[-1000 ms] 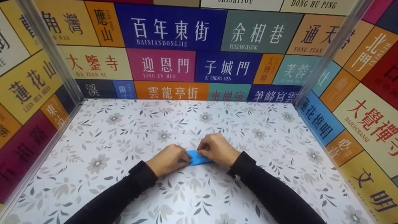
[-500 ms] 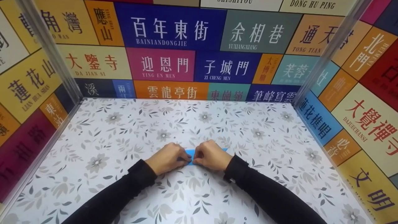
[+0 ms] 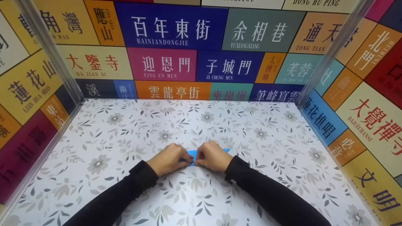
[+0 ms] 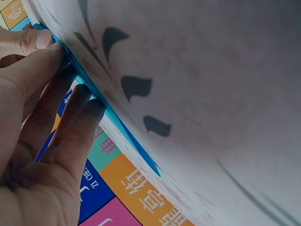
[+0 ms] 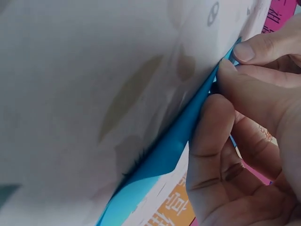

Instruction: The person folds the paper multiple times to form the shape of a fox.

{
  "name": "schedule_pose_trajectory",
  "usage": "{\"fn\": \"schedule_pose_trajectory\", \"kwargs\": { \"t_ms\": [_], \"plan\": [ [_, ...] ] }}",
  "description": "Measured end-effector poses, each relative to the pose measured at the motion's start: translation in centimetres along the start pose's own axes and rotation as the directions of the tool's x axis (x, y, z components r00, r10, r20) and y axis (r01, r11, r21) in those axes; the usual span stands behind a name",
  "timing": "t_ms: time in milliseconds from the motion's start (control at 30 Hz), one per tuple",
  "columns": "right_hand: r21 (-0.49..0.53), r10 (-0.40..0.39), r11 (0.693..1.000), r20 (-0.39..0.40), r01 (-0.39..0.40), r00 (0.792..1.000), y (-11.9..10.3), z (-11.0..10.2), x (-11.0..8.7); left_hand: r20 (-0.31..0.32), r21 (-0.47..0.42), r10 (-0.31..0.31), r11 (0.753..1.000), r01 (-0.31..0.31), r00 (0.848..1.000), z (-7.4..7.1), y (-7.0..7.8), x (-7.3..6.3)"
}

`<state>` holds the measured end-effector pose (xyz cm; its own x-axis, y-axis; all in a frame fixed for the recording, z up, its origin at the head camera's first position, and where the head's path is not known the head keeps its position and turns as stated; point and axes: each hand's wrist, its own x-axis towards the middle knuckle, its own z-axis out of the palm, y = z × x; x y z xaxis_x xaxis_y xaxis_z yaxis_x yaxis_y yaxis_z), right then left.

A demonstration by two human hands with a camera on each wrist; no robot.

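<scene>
A folded piece of blue paper (image 3: 191, 153) lies on the patterned table, mostly covered by my hands. My left hand (image 3: 169, 159) holds its left part, the thumb and fingertips along the strip (image 4: 124, 126) in the left wrist view. Close beside it, my right hand (image 3: 212, 157) has curled fingers and pinches the paper near its middle, thumb tip (image 5: 227, 67) on the near edge. A pointed blue end sticks out past the right hand. In the right wrist view a folded flap of the paper (image 5: 164, 153) stands slightly raised off the table.
The white tabletop (image 3: 201, 194) has a grey flower and leaf print. Walls of colourful lettered panels (image 3: 176, 26) enclose it at the back and both sides, with clear strips (image 3: 61, 59) at the corners.
My right hand has come left and slightly down along the paper, up against the left hand. The paper's pointed right end now shows beyond it. My left hand has hardly moved.
</scene>
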<state>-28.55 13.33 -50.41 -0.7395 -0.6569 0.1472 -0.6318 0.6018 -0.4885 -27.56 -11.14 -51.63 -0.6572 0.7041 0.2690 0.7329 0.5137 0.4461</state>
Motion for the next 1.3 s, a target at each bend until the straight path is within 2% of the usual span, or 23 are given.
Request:
{"fn": "schedule_pose_trajectory", "kwargs": {
  "t_ms": [633,967,1300],
  "plan": [
    [-0.043,-0.014,0.999,0.031,0.015,0.999,0.0,-0.8,-0.2,0.015,-0.014,-0.015,1.000,0.015,1.000,-0.3,0.1,0.3],
    [-0.046,-0.012,0.999,0.029,0.013,1.000,0.6,-0.7,-0.4,0.005,-0.015,0.002,1.000,-0.002,1.000,0.0,0.1,0.3],
    [-0.033,-0.018,0.999,-0.005,0.018,1.000,1.4,-0.9,-1.3,0.011,-0.032,-0.010,0.999,0.011,1.000,-0.2,0.3,0.2]
  ]
}}
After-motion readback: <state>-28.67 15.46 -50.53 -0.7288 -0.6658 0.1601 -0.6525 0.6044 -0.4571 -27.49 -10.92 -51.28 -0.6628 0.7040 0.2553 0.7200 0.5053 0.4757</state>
